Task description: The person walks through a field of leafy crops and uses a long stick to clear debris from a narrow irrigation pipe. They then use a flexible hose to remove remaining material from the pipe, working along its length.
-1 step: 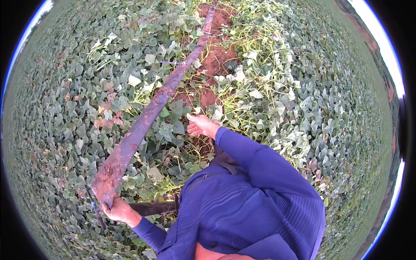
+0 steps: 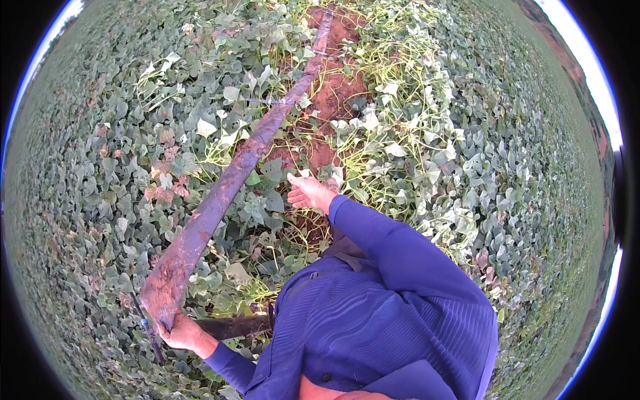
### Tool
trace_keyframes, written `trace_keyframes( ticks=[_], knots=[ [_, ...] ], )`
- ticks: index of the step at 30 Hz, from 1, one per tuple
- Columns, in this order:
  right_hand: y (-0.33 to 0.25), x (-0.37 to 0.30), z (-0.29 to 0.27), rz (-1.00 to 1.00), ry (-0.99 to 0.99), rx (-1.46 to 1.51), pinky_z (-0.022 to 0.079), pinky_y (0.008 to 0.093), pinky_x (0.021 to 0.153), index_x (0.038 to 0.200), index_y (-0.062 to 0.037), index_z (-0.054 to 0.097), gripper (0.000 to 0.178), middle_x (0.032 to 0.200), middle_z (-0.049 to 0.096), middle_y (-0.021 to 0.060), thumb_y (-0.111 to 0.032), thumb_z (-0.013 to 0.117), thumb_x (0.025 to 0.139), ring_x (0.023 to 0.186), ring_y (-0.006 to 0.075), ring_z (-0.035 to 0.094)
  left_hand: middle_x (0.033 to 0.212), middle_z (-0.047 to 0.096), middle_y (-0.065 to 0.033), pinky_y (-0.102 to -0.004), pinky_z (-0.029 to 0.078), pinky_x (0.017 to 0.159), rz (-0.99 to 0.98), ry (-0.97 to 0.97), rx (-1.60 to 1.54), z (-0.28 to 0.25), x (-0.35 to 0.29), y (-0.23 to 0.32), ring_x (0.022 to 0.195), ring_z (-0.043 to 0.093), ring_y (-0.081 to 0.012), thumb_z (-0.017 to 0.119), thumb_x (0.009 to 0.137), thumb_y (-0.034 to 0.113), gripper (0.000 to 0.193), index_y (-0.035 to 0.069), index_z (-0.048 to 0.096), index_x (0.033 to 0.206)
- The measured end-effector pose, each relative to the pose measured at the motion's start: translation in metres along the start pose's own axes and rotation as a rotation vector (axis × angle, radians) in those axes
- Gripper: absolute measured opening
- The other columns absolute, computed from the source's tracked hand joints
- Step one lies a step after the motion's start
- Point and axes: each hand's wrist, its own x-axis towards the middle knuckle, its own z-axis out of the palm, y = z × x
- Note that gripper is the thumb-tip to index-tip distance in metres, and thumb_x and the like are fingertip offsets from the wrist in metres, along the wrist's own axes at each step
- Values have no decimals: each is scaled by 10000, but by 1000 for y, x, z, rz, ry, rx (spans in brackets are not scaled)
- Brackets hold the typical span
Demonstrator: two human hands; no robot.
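Note:
A long, flat, dark lay-flat hose (image 2: 220, 193) smeared with reddish soil runs from the far middle down to the lower left, raised over the leaves at its near end. There my left hand (image 2: 183, 335) is closed on it, fingers wrapped around the hose's edge. In front of my body my right hand (image 2: 308, 192) hangs open above the plants, fingers apart and pointing left, with nothing in it. Beside my left hand lies a thin dark tube with a blue fitting (image 2: 145, 323). A second dark length of hose (image 2: 233, 326) passes behind my left wrist.
Leafy green vines (image 2: 87, 200) cover the ground on both sides. A strip of bare red soil (image 2: 327, 147) lies right of the hose, bordered by pale, overturned vines (image 2: 407, 133). A thin bluish tube (image 2: 263, 101) meets the hose farther off.
My left hand and the hose's near end have dropped slightly. My right hand stays almost in place, while what looks like a shoe tip now shows beside its wrist.

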Motion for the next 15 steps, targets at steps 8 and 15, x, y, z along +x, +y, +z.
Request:
trace_keyframes(
  ticks=[8,15],
  knots=[
    [-177,267,-62,55,-177,524,527,539,862,1284,-90,532,670,1204,598,176,-572,688,846,1047,358,609,1276,565,-247,-470,448,1008,209,191,144,52,-23,-60,1171,554,-347,581,913,143,433,-105,528,1263],
    [-289,300,-25,152,-199,719,547,489,820,1057,-40,645,182,994,690,112,-130,660,900,888,268,677,1153,616,-231,-459,478,915,290,575,1181,170,-70,-134,1058,595,-349,607,915,222,407,-80,577,1186]
  ],
)
